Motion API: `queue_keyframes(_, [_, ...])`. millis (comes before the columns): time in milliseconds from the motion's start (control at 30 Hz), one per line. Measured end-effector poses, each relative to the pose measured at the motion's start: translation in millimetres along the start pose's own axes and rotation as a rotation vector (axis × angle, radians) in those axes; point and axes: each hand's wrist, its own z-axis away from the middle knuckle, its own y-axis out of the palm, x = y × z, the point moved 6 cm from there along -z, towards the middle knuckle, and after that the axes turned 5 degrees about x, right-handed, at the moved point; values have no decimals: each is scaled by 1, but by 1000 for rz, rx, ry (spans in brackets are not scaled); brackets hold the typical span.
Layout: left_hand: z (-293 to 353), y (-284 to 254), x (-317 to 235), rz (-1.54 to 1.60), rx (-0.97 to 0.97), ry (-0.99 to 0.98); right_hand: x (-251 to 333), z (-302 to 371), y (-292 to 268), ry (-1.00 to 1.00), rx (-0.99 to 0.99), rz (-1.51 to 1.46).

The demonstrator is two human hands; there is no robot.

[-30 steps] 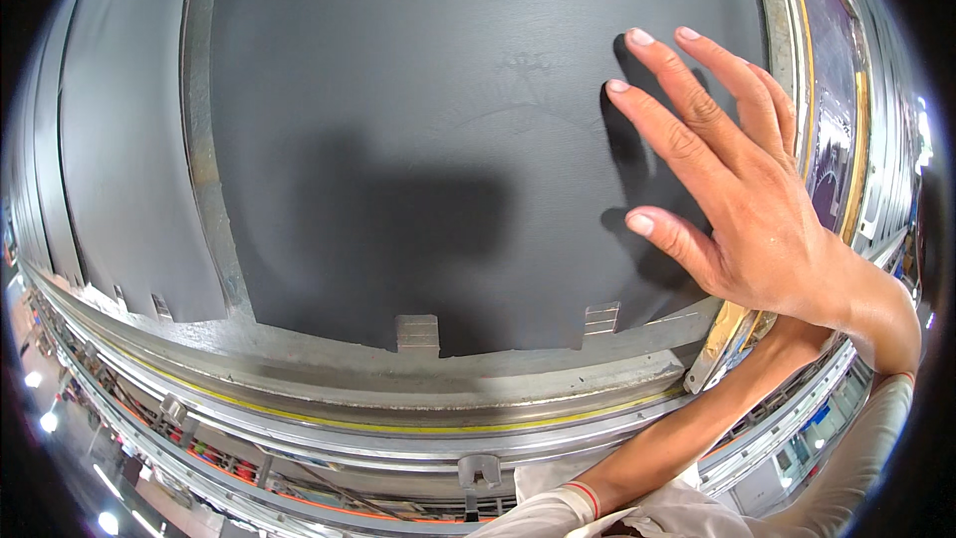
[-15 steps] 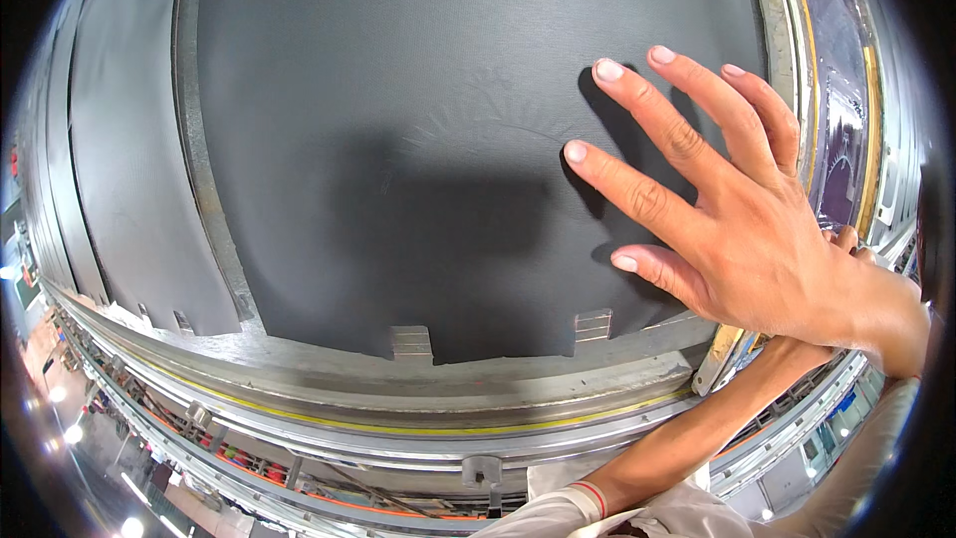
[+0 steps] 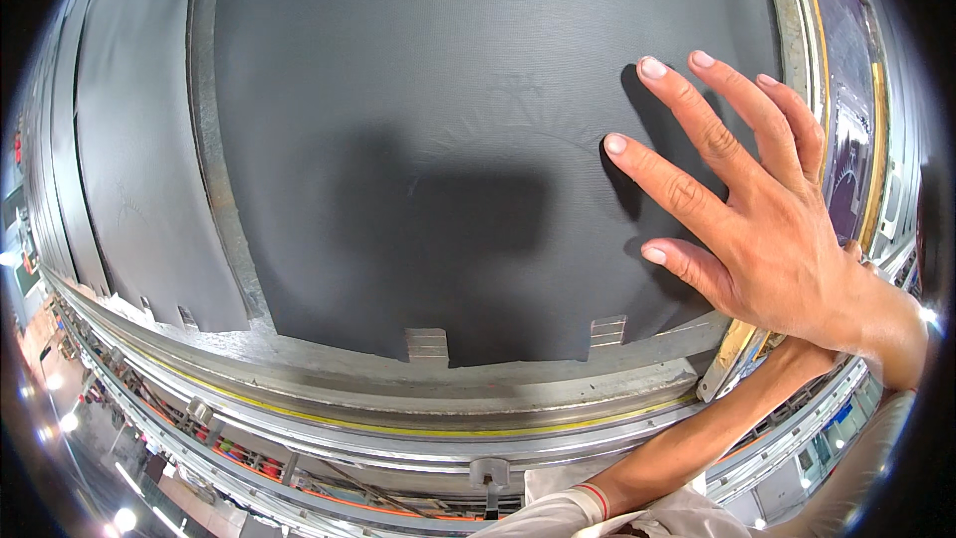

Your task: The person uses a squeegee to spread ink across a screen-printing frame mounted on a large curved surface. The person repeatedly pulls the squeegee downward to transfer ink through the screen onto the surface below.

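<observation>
A dark grey sheet [image 3: 329, 60] with notches along its near edge lies flat on the bench. My right hand [image 3: 757, 219] is spread palm down over its right part, fingers pointing away to the left. Shadows beneath the fingers leave it unclear whether they touch the sheet. To the left of the fingertips runs a faint arc-shaped mark [image 3: 518, 125]. My left forearm [image 3: 687, 428] passes under the right wrist. Of my left hand [image 3: 854, 249], only bent fingers show at the near end of a purple screen frame [image 3: 829, 60]; the rest is hidden behind the right wrist.
More grey sheets [image 3: 134, 139] lie to the left, past a strip of metal bench [image 3: 221, 209]. A metal rail with a yellow line [image 3: 418, 430] runs along the near edge, with a small metal block [image 3: 489, 471] below it. Bright lamps show at the lower left.
My right hand has shifted slightly to the right, fingers still spread. The whole view has moved a little, so the sheets and the frame appear farther right.
</observation>
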Motion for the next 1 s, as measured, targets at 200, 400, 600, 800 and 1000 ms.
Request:
queue_keyframes(200, [-1, -3, -6, -11, -19, 24, 6, 0, -2, -29, 24, 23])
queue_keyframes(400, [-5, -5, -8, -35, -41, 47, 7, -2, -1, -16, 47, 56])
queue_keyframes(600, [-12, -7, -14, -63, -64, 79, 11, -3, -2, -31, 72, 58])
queue_keyframes(800, [-6, 31, -42, -30, -46, 93, -45, 87, -61, 232, 80, 287])
queue_keyframes(1000, [20, 110, -49, -631, 136, 280, -198, 358, -71, 691, -253, 197])
